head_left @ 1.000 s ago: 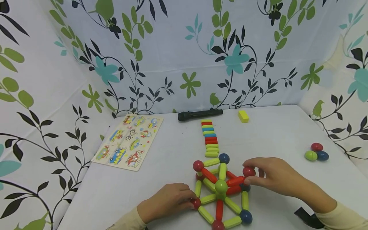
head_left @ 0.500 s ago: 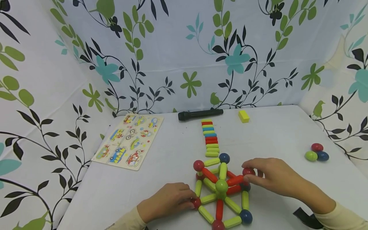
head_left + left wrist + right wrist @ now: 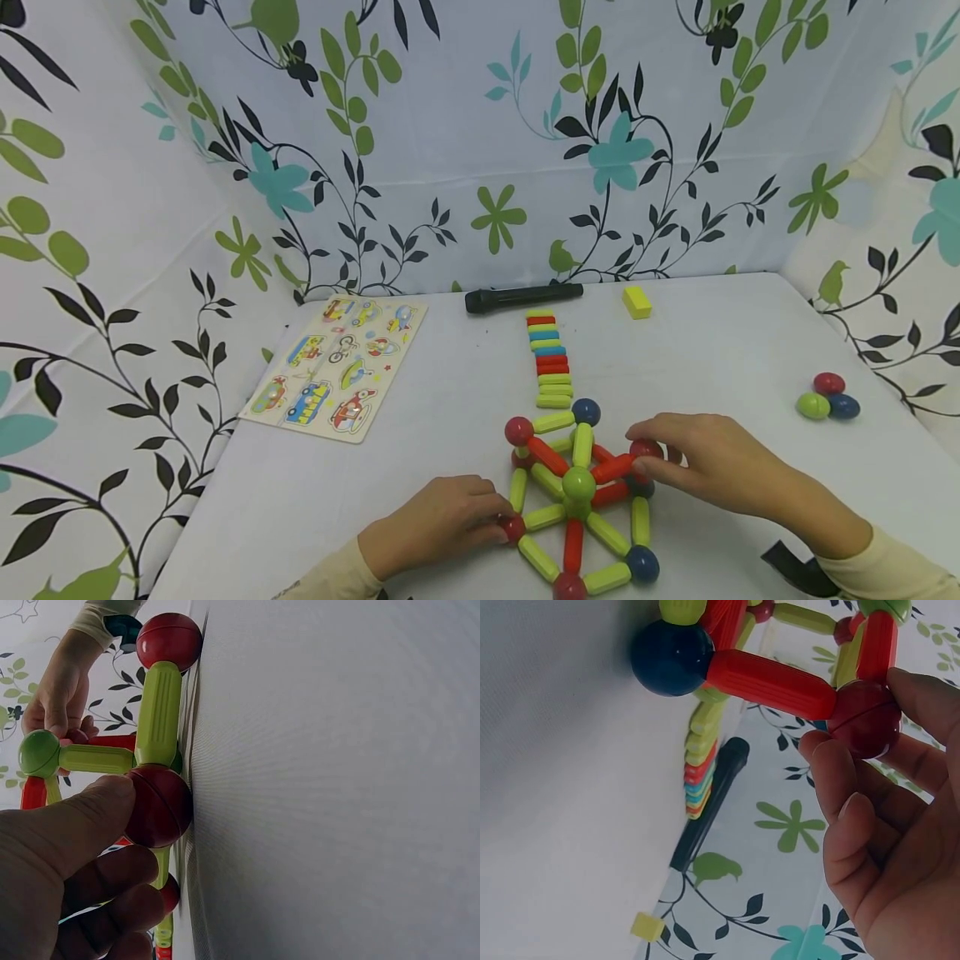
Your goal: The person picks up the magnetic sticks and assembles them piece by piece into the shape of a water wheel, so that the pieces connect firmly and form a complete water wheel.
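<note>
Leftmost: one wooden puzzle board (image 3: 333,371) with pictures of vehicles, flat on the white table (image 3: 720,358).

Next, one left hand (image 3: 438,527), thumb and fingers drawn in, parted only by the lower-left red ball (image 3: 513,529), which they pinch; that ball is a base corner of the construction, at table level.

Near the far edge, one black microphone (image 3: 523,297), lying crosswise; just in front, one row of rods (image 3: 552,360), yellow-green, red and blue, laid side by side.

Nearer, between the two hands, one ball-and-rod construction (image 3: 577,508): yellow-green and red rods, red and dark blue balls, one green ball (image 3: 578,483) raised at the middle.

Farther back, one yellow block (image 3: 637,302).

To the construction's right, one raised red ball (image 3: 865,720), joined by red rods to the green ball and to a dark blue ball (image 3: 672,658) below; one right hand (image 3: 716,462), fingers bent, pinches it between thumb and fingertips.

Rightmost, three loose balls in a cluster: green (image 3: 813,406), red (image 3: 828,383), blue (image 3: 844,407).
</note>
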A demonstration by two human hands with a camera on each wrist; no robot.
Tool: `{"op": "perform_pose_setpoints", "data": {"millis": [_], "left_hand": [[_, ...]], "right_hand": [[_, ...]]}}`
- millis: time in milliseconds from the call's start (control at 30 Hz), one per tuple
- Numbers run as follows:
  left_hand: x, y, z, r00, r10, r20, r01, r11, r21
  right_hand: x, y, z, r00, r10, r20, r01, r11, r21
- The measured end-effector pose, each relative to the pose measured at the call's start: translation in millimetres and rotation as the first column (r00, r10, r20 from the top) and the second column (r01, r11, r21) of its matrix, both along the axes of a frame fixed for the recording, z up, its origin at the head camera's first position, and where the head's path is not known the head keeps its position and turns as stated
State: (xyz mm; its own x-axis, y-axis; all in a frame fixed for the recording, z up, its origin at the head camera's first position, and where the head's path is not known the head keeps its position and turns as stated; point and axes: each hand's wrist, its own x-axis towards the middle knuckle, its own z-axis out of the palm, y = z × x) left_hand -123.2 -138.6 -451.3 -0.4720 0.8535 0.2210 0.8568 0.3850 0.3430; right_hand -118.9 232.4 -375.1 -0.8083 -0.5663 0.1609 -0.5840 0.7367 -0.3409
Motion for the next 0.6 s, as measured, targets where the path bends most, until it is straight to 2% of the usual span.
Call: {"op": "perform_pose_setpoints", "data": {"millis": [167,267,333,433,600], "left_hand": [[0.1,0.8,-0.3,1.000,-0.011,-0.017,0.011,1.000,0.012],[0.0,1.5,-0.3,1.000,-0.013,-0.027,0.013,1.000,0.011],[-0.2,1.6,0.2,0.999,-0.012,-0.031,0.012,1.000,0.008],[-0.4,1.3,1.3,1.000,-0.008,-0.026,0.008,1.000,0.002],[0.2,0.5,1.6,1.000,-0.011,-0.016,0.011,1.000,0.000]], "right_hand": [[-0.4,2.1,2.5,1.000,-0.007,0.020,0.007,1.000,0.004],[-9.3,7.3,7.3,0.998,-0.028,0.050,0.029,0.999,-0.032],[-23.9,9.9,10.1,0.997,-0.052,0.064,0.056,0.997,-0.059],[-56.9,6.8,7.8,0.998,-0.048,0.048,0.050,0.997,-0.050],[-110.3,-19.9,-8.1,0.995,0.081,0.061,-0.087,0.991,0.101]]}}
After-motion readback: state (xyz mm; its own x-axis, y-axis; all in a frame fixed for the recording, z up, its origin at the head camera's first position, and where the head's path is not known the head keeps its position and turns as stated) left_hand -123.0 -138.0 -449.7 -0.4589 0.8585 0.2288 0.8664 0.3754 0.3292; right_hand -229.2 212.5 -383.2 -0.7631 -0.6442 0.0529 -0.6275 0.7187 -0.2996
